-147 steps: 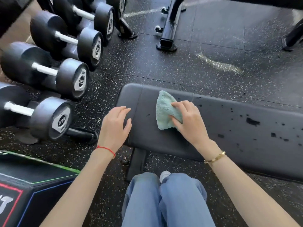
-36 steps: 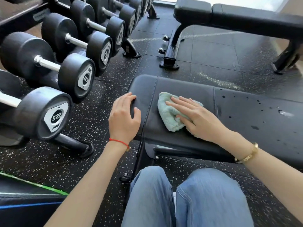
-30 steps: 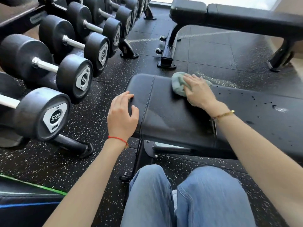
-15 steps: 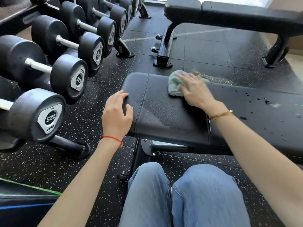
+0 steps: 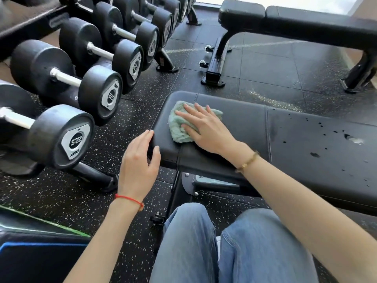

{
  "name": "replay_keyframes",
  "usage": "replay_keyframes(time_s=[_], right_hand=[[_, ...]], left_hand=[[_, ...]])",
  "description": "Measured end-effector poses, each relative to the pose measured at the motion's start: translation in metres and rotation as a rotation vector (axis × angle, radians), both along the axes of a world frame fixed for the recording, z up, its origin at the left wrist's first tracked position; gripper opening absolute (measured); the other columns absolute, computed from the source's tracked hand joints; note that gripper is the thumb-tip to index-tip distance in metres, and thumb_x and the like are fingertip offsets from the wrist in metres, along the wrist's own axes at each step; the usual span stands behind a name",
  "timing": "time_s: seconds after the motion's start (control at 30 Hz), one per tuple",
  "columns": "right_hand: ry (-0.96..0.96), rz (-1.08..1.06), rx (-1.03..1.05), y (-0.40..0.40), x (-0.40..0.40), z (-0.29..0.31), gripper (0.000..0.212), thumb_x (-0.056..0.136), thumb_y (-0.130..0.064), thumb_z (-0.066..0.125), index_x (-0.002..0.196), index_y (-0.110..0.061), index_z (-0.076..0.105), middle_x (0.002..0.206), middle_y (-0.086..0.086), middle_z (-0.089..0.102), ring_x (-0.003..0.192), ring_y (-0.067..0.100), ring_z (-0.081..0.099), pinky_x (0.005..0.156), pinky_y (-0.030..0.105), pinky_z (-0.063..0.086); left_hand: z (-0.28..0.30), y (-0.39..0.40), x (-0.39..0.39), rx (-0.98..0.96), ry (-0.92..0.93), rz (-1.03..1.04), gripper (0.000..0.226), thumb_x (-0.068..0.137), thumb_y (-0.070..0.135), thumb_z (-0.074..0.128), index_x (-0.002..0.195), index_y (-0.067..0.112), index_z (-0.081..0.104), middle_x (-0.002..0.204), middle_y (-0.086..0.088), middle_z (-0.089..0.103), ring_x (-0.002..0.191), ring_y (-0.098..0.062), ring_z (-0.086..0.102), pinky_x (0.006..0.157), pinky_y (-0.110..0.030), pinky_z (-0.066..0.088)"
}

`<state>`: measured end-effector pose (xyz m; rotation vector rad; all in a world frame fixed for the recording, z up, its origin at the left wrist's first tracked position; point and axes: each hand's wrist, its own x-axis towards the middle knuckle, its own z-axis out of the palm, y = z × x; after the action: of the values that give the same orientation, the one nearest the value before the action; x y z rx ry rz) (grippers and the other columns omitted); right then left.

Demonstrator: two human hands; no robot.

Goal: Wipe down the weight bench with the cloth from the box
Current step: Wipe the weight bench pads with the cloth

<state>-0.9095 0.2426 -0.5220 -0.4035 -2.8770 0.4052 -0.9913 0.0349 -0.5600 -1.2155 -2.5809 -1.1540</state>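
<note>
On the short end pad of the bench (image 5: 234, 123), my right hand (image 5: 206, 127) presses the cloth (image 5: 177, 127) down with flat fingers while my left hand (image 5: 138, 162) cups the corner, and wet spots (image 5: 314, 154) on the long pad remain unwiped.

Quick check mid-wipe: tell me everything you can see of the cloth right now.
The cloth is a small pale green terry towel, fluffy and crumpled rather than folded flat. It lies on the black padded weight bench, on the seat section near its left end. The right hand presses it down with straight, spread fingers, covering its right half; the left half and lower edge show. The left hand rests on the bench's end corner, apart from the cloth. Dark droplets further right on the bench are clear of it.
</note>
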Motion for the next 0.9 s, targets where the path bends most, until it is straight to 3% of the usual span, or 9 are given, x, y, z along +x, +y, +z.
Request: replay_keyframes(time_s=[0.1,0.23,0.3,0.43,0.53,0.7,0.9], right_hand=[[0.023,0.074,0.006,-0.017,-0.001,0.0,0.045,0.1,-0.039,0.037,0.144,-0.032,0.038,0.155,0.002,0.031,0.146,0.027,0.018,0.12,0.047,0.008],[0.035,0.291,0.067,-0.034,0.062,-0.002,0.048,0.101,-0.04,0.038,0.147,-0.033,0.031,0.156,-0.004,0.027,0.147,0.021,0.015,0.121,0.041,0.007],[0.032,0.239,0.017,-0.02,0.059,-0.002,0.047,0.101,-0.034,0.041,0.147,-0.031,0.033,0.157,-0.006,0.026,0.147,0.021,0.016,0.121,0.043,0.01],[0.015,0.039,-0.035,0.0,-0.025,0.005,0.045,0.1,-0.03,0.04,0.145,-0.031,0.038,0.156,-0.003,0.027,0.147,0.027,0.017,0.12,0.046,0.006],[0.012,0.102,0.012,-0.02,-0.048,0.0,0.043,0.1,-0.034,0.039,0.143,-0.031,0.041,0.155,0.002,0.031,0.146,0.03,0.019,0.12,0.046,0.004],[0.065,0.312,0.029,-0.033,0.034,-0.003,0.043,0.101,-0.04,0.038,0.144,-0.032,0.038,0.155,-0.004,0.032,0.146,0.021,0.02,0.121,0.04,0.009],[0.017,-0.053,-0.019,0.048,-0.007,0.005,0.045,0.098,-0.023,0.044,0.143,-0.024,0.041,0.155,-0.001,0.031,0.145,0.03,0.02,0.119,0.043,0.008]], left_hand=[[-0.001,-0.007,0.008,-0.006,0.016,0.021,0.05,0.096,0.029,0.048,0.141,0.007,0.05,0.143,-0.007,0.052,0.135,-0.018,0.044,0.116,-0.034,0.032],[-0.006,-0.013,0.014,-0.01,0.025,0.003,0.054,0.096,0.029,0.047,0.145,0.007,0.045,0.148,-0.007,0.047,0.138,-0.018,0.041,0.116,-0.038,0.033],[-0.008,-0.014,0.014,-0.023,0.044,-0.023,0.055,0.097,0.03,0.043,0.147,0.006,0.041,0.151,-0.008,0.044,0.14,-0.018,0.038,0.117,-0.037,0.03],[-0.01,-0.017,0.012,-0.048,0.068,-0.04,0.056,0.098,0.03,0.039,0.149,0.006,0.038,0.153,-0.007,0.04,0.142,-0.019,0.036,0.117,-0.04,0.03],[-0.011,-0.017,0.012,-0.067,0.068,-0.04,0.058,0.099,0.033,0.036,0.15,0.006,0.036,0.154,-0.007,0.04,0.142,-0.019,0.035,0.117,-0.043,0.031],[-0.014,-0.018,0.011,-0.068,0.078,-0.06,0.058,0.099,0.032,0.035,0.149,0.003,0.035,0.154,-0.01,0.039,0.142,-0.022,0.035,0.115,-0.047,0.033],[-0.011,-0.018,0.01,-0.07,0.091,-0.059,0.056,0.1,0.032,0.034,0.149,0.004,0.037,0.153,-0.009,0.041,0.142,-0.021,0.036,0.116,-0.045,0.032]])
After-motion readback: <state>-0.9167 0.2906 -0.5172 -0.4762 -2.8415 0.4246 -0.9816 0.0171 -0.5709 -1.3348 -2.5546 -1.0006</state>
